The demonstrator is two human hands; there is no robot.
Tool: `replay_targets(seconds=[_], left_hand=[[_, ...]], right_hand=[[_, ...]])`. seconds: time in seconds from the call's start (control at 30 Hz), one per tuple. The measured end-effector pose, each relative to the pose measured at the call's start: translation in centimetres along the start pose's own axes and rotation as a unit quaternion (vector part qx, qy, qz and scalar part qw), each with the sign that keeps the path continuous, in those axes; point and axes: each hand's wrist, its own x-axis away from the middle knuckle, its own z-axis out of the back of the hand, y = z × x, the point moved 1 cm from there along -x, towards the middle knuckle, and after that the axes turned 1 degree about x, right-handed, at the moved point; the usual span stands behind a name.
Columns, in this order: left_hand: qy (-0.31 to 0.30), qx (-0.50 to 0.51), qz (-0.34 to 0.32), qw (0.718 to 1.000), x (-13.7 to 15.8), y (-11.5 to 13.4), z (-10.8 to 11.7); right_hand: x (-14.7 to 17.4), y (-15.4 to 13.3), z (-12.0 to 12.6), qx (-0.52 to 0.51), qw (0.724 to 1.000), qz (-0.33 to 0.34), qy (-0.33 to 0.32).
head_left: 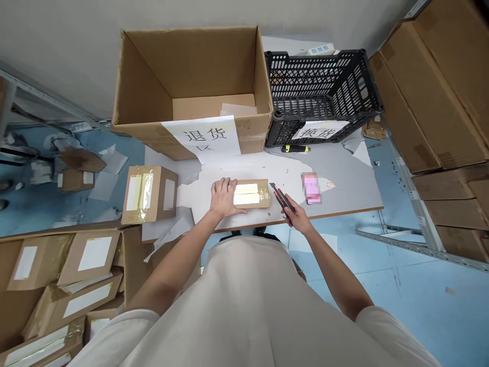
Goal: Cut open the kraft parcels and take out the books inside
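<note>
A small taped cardboard box (pixel 263 199) with a white label lies on the white table in front of me. My left hand (pixel 223 198) grips its left end, thumb along the near side and fingers towards the far side. In my right hand (pixel 297 214) is a black and red box cutter (pixel 281 198), its tip angled up and left. That tip is just beyond the box's right end; whether it touches the cardboard I cannot tell.
Behind stand a large open carton (pixel 191 114) and a black plastic crate (pixel 324 109), with a yellow-black tool (pixel 296 149) before the crate. A pink phone-like item (pixel 312 188) lies right. Another taped box (pixel 153 196) sits left, beside a carton (pixel 133 260) of parcels.
</note>
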Motion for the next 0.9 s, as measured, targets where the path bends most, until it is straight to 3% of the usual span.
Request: replay_targets(seconds=[0.43,0.63,0.9], left_hand=[[-0.013,-0.002,0.007,1.0,0.1,0.1,0.2],[-0.021,-0.008,0.013,1.0,0.2,0.1,0.1],[-0.017,0.005,0.023,1.0,0.1,0.1,0.0]], right_hand=[[0.5,-0.5,-1.0,0.014,1.0,-0.001,0.009],[0.8,-0.1,-0.5,0.03,0.999,0.004,-0.021],[0.4,0.2,-0.9,-0.011,0.999,0.02,0.03]])
